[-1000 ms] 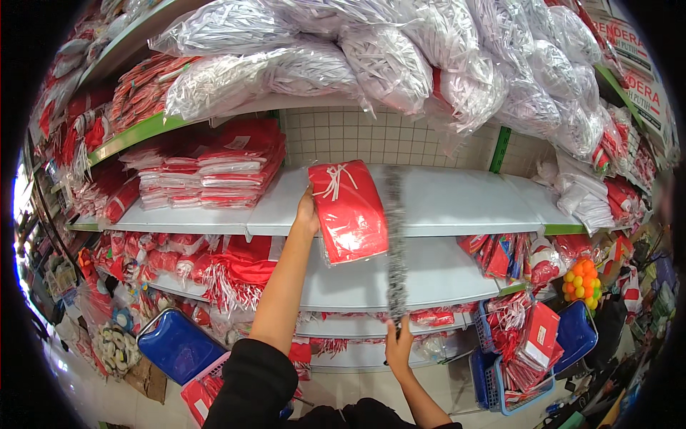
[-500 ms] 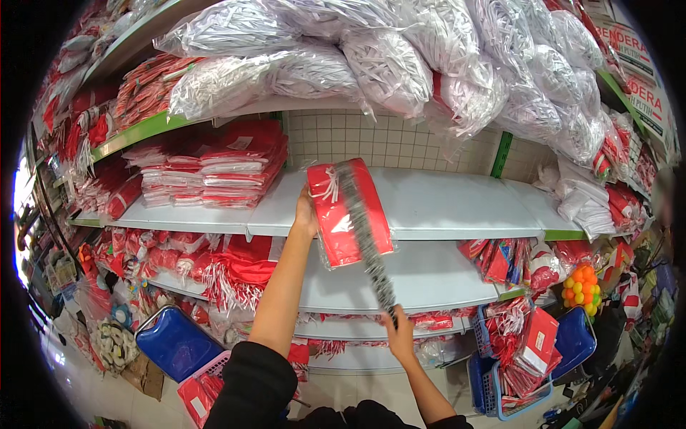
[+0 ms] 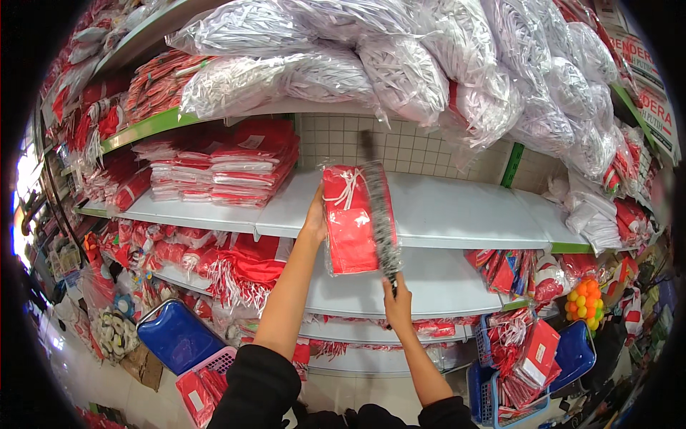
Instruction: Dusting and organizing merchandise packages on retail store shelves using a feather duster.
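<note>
My left hand (image 3: 315,217) grips the left edge of a red folded cloth packet (image 3: 348,239) in clear plastic, with white ties near its top. The packet is held up in front of the shelf. In my right hand (image 3: 397,301) is the lower end of a long, dark grey, fluffy duster (image 3: 381,214), fingers wrapped round it. The duster stands nearly upright across the packet's right side, its blurred tip rising above the packet. Whether it touches the plastic I cannot tell.
Stacks of red-and-white packets (image 3: 246,168) lie on the white shelf (image 3: 450,214) to the left. Clear bags of white strips (image 3: 407,75) overhang from above. Baskets stand low on both sides: a pink one (image 3: 221,360) at left, a light blue one (image 3: 525,407) with red packets at right.
The duster has swung more upright and shifted toward the packet's right side, with my right hand higher. The packet is turned straighter. The whole view has shifted slightly.
</note>
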A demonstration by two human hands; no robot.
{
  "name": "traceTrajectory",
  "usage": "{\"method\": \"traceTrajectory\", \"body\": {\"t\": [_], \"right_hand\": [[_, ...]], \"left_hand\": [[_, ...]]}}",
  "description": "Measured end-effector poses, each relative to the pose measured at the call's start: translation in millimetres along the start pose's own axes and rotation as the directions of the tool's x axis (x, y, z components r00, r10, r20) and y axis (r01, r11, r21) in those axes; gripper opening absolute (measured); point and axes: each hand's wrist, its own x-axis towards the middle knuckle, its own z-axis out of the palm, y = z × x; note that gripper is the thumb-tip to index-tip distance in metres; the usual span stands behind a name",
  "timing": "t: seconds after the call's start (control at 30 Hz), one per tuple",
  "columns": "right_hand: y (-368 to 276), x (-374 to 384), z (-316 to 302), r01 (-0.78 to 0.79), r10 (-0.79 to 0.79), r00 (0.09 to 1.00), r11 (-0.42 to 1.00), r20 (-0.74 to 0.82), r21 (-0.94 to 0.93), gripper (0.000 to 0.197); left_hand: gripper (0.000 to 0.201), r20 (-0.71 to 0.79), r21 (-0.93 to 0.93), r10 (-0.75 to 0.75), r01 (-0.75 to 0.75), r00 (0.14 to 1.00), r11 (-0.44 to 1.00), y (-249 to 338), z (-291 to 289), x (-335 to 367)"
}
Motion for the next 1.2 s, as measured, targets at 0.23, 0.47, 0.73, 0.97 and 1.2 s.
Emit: {"method": "traceTrajectory", "body": {"t": [0.23,0.47,0.73,0.97,1.2], "right_hand": [[-17.5,22.9,-24.1,0.14,-0.155,0.987,0.962,-0.046,-0.234,0.025],[-39.5,118.7,-46.6,0.102,-0.256,0.963,0.634,-0.083,-0.767,0.033],[-99.3,80.5,16.3,0.459,-0.391,0.884,0.832,0.257,-0.313,0.066],[-142.5,67.2,58.7,0.179,-0.272,0.906,0.941,0.325,0.289,0.064],[-137.9,77.3,96.2,-0.261,-0.064,0.943,0.473,0.328,0.842,0.053]], "left_hand": [[0.025,-0.033,-0.083,-0.049,0.046,0.998,0.995,1.5,2.7,-5.1],[0.017,-0.154,0.002,-0.037,0.038,0.987,0.999,-2.6,6.0,1.1],[0.029,-0.02,-0.089,-0.163,0.161,0.986,0.983,38.2,30.9,-34.3],[0.039,0.13,-0.153,-0.043,0.063,0.991,0.986,109.4,80.8,-74.7],[0.047,0.241,0.813,0.37,-0.395,0.897,0.428,169.4,-1.5,-59.4]]}}
